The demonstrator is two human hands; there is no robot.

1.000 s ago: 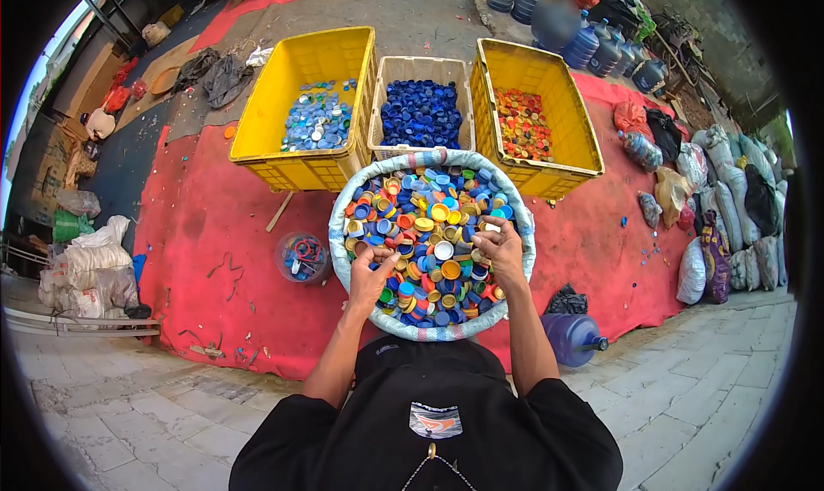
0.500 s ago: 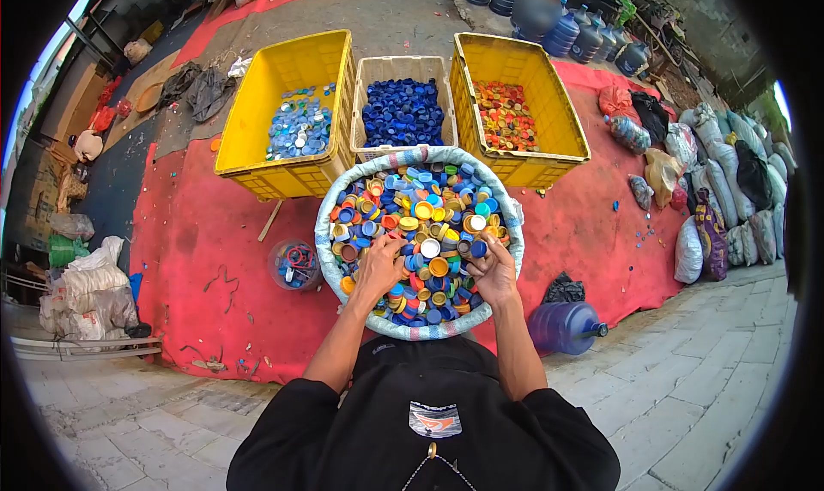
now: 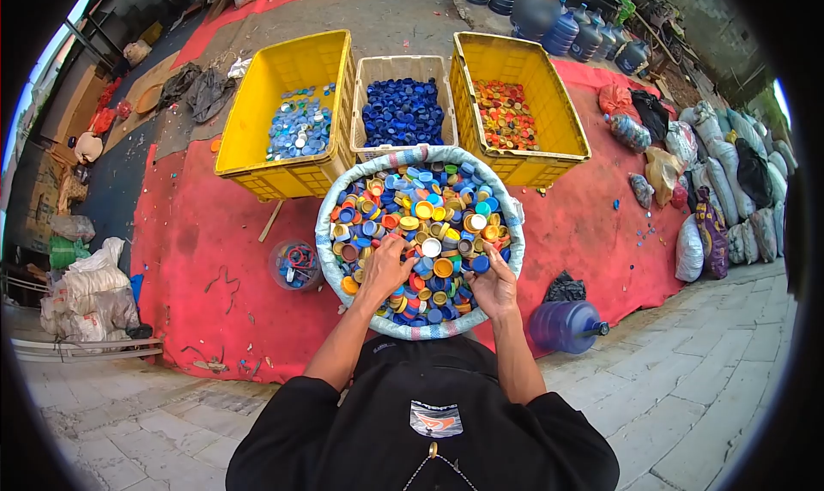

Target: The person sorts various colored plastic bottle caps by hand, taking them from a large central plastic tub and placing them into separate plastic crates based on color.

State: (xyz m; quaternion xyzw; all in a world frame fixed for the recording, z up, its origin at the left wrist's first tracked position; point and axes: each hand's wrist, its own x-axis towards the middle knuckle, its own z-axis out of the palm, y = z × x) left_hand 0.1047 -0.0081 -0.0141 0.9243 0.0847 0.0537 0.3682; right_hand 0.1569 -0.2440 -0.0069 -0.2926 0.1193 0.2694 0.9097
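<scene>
A round basket [image 3: 324, 233] with a pale cloth-wrapped rim stands right in front of me, heaped with bottle caps [image 3: 425, 209] in many colours. My right hand [image 3: 495, 288] is over the right side of the heap, a dark blue bottle cap [image 3: 480, 264] pinched between thumb and fingers. On the left-centre of the heap lies my left hand [image 3: 386, 273], palm down. Its fingers are bent together among the caps, and whatever they grip is hidden. Close to its fingertips sits a white cap [image 3: 431, 247].
Beyond the basket are a yellow crate [image 3: 232, 152] with light blue caps, a white crate [image 3: 359, 139] with dark blue ones, and another yellow crate [image 3: 562, 122] with red and orange ones. A small tub [image 3: 276, 276] sits left, a large water bottle [image 3: 562, 326] right.
My right hand has drawn slightly down towards me with the dark blue cap. My left hand has shifted a little to the right over the caps.
</scene>
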